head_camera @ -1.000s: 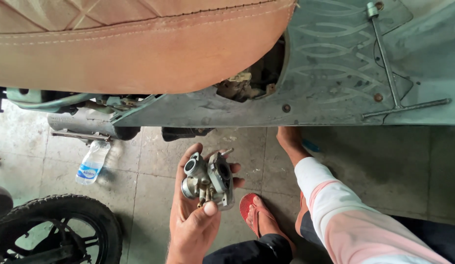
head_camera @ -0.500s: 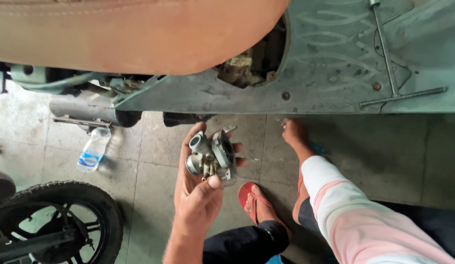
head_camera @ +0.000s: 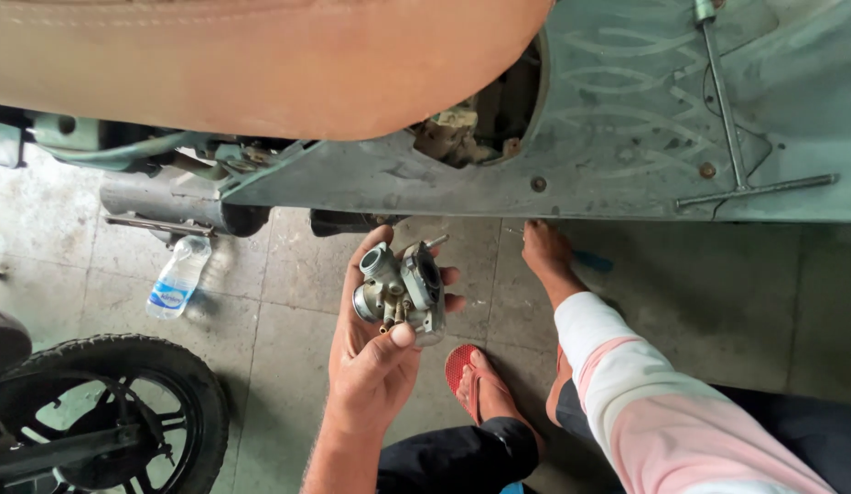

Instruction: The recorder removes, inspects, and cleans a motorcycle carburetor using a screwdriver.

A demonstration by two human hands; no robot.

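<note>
Your left hand (head_camera: 375, 361) has its grip clamped around a metal carburetor (head_camera: 400, 291); your right hand (head_camera: 543, 249) rests on the floor (head_camera: 288, 274), its grip hidden.

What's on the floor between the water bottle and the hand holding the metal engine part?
Nothing: in the head view, only bare concrete tiles lie between the water bottle and the left hand gripping the carburetor.

Left hand (head_camera: 375, 352) raised palm up, fingers curled loosely, thumb pressed across the front, bare forearm rising from the bottom edge, right hand (head_camera: 546, 249) reaching down, palm flat, arm extended in a pink-and-white sleeve
</note>
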